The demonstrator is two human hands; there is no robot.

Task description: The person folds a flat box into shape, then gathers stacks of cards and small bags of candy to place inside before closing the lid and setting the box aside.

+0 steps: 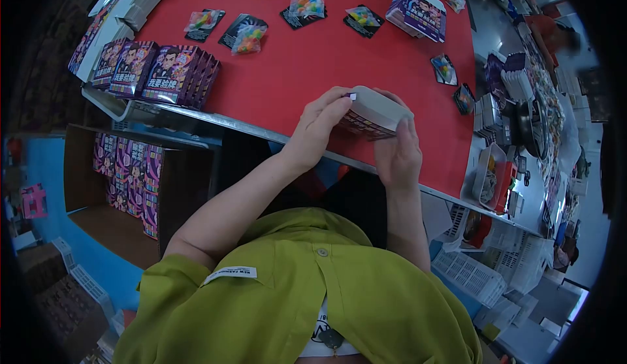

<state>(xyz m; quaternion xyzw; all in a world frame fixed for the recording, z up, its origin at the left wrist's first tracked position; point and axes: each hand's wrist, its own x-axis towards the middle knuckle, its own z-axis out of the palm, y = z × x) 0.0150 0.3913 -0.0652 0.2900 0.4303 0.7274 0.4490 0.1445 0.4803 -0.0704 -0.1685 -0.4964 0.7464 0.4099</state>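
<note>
Over the front edge of the red table [281, 83], both hands grip a small printed carton [377, 110]. Its pale grey side faces up, and a strip of dark printed side shows below. My left hand [319, 127] is closed on the carton's left end, thumb near a small white and purple corner. Against the right end, my right hand [400, 152] holds it between thumb and fingers; some fingers are hidden behind the carton. Farther back lie black cards with bags of colourful candy-like pieces, such as this bag [249, 39]. I cannot see inside the carton.
Filled-looking purple cartons [163, 73] stand in rows at the table's left edge. Flat cartons [421, 15] are stacked at the back right. An open cardboard box [140, 233] of printed cartons stands below left. A tray [486, 178] sits on the right-hand surface.
</note>
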